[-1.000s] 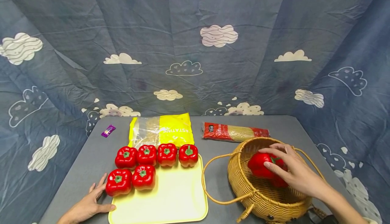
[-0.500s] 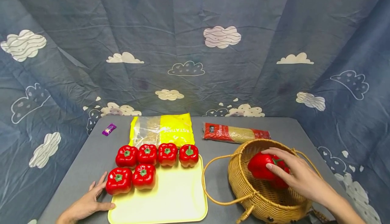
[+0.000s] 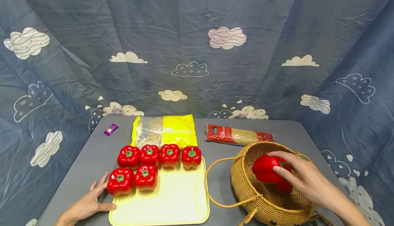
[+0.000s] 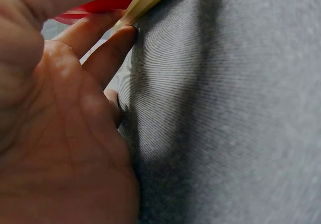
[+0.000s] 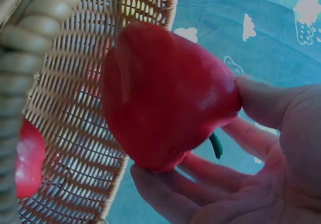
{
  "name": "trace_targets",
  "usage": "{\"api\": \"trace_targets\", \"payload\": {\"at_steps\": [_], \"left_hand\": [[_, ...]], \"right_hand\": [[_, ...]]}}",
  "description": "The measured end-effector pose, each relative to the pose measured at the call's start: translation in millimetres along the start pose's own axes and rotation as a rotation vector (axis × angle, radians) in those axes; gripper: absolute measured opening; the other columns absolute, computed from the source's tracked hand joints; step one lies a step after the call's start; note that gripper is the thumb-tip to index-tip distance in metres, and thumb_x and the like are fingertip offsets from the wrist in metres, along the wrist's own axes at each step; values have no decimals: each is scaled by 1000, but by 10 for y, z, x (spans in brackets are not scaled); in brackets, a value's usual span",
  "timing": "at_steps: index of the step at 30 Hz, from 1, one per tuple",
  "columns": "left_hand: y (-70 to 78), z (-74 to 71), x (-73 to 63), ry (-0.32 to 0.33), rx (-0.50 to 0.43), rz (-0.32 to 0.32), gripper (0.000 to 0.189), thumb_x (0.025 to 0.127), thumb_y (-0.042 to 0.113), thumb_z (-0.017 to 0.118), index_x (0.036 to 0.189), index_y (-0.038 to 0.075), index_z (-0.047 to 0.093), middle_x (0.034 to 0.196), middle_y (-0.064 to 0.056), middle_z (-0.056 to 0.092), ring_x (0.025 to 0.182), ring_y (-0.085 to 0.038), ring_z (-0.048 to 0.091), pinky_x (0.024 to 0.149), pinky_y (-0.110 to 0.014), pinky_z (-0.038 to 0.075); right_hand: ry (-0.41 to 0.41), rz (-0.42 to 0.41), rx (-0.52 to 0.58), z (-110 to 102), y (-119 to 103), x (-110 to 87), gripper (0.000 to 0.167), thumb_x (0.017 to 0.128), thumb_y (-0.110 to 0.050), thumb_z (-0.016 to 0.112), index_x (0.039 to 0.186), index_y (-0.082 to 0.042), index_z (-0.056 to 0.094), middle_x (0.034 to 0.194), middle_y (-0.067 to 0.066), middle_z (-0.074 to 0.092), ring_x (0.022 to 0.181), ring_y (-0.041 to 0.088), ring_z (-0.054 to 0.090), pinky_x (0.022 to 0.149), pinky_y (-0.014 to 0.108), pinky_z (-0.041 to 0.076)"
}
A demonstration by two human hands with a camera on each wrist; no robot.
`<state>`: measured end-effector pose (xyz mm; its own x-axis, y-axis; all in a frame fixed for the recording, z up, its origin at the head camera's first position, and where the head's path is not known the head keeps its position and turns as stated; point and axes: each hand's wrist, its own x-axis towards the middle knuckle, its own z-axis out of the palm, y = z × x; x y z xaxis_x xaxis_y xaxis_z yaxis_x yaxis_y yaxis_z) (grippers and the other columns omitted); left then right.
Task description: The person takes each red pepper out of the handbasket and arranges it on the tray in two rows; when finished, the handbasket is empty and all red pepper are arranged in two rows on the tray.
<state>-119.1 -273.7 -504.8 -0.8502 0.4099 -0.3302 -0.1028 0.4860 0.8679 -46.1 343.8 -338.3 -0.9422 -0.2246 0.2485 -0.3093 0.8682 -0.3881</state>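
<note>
Over the mouth of the wicker basket, my right hand grips a red bell pepper near its stem end. The right wrist view shows thumb and fingers around this pepper, its green stem pointing toward the palm. Another red pepper lies inside the basket, partly hidden behind the handle. On the left, my left hand rests against the pale yellow tray, thumb at its left edge and fingers extended beside a front red pepper. In the left wrist view, fingertips reach the tray rim.
Several red peppers stand on the tray in two rows, such as the back-right one. Behind them lies a yellow pasta bag. A red noodle packet and a small purple wrapped sweet lie farther back. The basket's handle sticks out leftward.
My right hand, still holding the pepper over the basket, has shifted slightly right and nearer. The left hand stays at the tray. The head view has moved a little.
</note>
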Motion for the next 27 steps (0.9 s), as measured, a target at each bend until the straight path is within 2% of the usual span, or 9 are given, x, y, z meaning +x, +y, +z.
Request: {"api": "trace_targets", "payload": {"at_steps": [4,8,13,19,21,27], "left_hand": [[10,-9,-2,1,6,-7,83,79,7,80,145,-16,35,158,-39,-14,138,-58,-33,103,-74,-25],[9,-11,5,0,13,-17,83,80,8,80,146,-15,35,158,-39,-15,137,-58,-33,103,-75,-25],[7,0,7,-7,-3,-12,84,80,7,80,146,-16,34,158,-39,-16,137,-58,-34,103,-74,-26],[7,6,5,5,0,-11,86,79,7,81,146,-16,34,158,-40,-14,138,-58,-31,104,-74,-26],[5,7,6,6,-3,-9,86,78,7,81,146,-16,34,158,-40,-14,139,-58,-32,104,-73,-26],[-8,15,-2,9,-11,29,84,78,5,81,145,-17,35,157,-41,-13,140,-59,-29,105,-71,-28]], "right_hand": [[14,-18,32,-24,-44,-32,39,93,-19,72,131,-23,62,115,-9,70,96,-1,62,72,24,54],[43,-42,75,-37,-73,-57,43,92,-14,73,133,-22,61,115,-7,70,92,-2,63,71,20,54],[44,-4,128,-39,-112,-77,44,94,-13,70,135,-23,59,114,-6,68,85,-1,61,65,21,52],[83,23,113,-36,-162,-67,44,93,-14,72,134,-25,60,112,-8,66,84,1,56,64,21,49],[94,21,108,-32,-177,-59,45,92,-15,73,134,-26,61,116,-7,65,86,0,54,65,19,47],[122,5,94,-12,-221,-25,45,91,-16,75,132,-28,61,129,-3,62,109,-9,49,83,6,40]]}}
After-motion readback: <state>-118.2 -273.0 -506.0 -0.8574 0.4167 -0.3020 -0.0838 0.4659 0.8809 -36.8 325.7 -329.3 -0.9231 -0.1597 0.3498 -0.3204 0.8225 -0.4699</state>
